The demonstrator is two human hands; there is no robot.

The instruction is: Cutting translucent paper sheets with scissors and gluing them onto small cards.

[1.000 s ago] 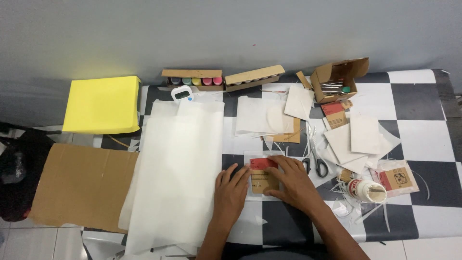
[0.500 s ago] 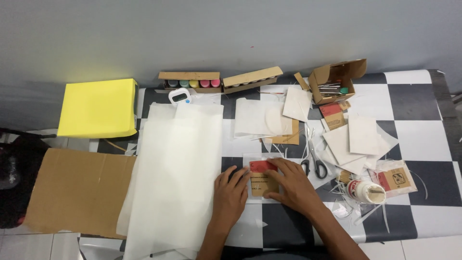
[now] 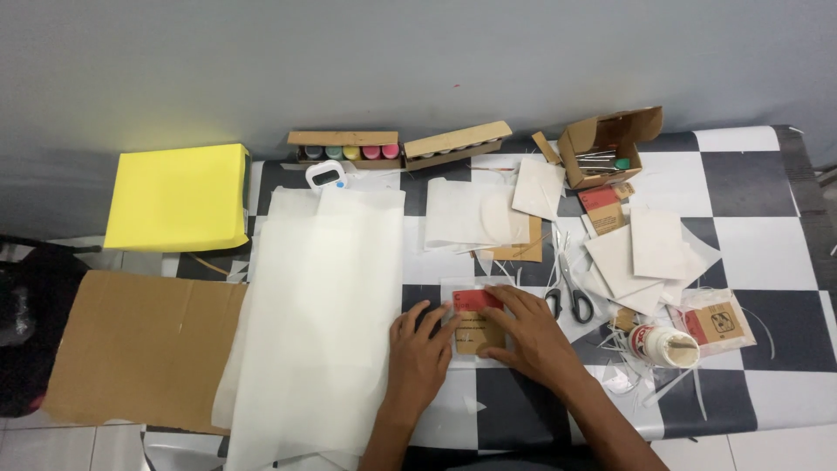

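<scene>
Both hands lie flat on a small brown packet (image 3: 478,330) with a red strip along its top edge, which sits on the checkered table (image 3: 758,253) near its front edge, just right of a long sheet of white paper (image 3: 318,314). The left hand (image 3: 420,351) has its fingers spread loosely, the fingertips resting on the packet's left side and the palm over the edge of the white sheet. The right hand (image 3: 532,336) covers the packet's right side, fingers stretched out and pressing down — neither grip closes around anything; both are open and flat.

Just right of the right hand lie scissors (image 3: 568,292) with dark handles, and beyond them a small white jar (image 3: 663,344) on its side, a second brown packet (image 3: 717,323) in a clear sleeve, and a loose stack of white squares (image 3: 649,257). At the back of the table stand a box of coloured pots (image 3: 347,150), a small white timer (image 3: 326,176) and an open cardboard box (image 3: 606,144) holding thin tools. A yellow box (image 3: 177,196) and a flat sheet of cardboard (image 3: 139,349) sit to the left.

Much of the packet is hidden under the fingers, so its lower half cannot be made out — and the forearms run off the bottom edge. The contents of the cardboard box are too small to tell apart.
</scene>
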